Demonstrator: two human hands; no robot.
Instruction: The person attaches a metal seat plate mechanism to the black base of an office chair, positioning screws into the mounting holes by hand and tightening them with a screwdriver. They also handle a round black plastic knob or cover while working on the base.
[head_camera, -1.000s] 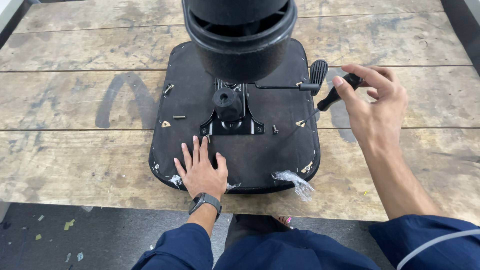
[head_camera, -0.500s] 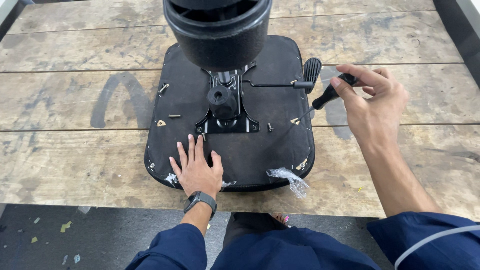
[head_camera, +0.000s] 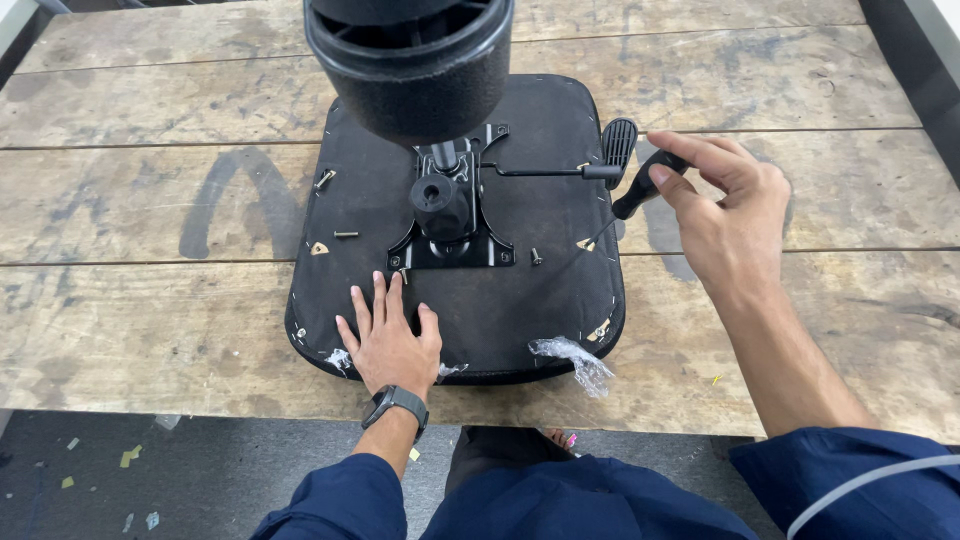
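Workshop: scarred plank workbench (head_camera: 150, 330)

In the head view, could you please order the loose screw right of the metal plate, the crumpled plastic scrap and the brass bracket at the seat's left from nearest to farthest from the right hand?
Measured from the right hand:
1. Loose screw, on the seat base just right of the metal plate.
2. Crumpled plastic scrap, at the seat's near right edge.
3. Brass bracket, far across on the seat's left side.

Bright, even light; sharp focus
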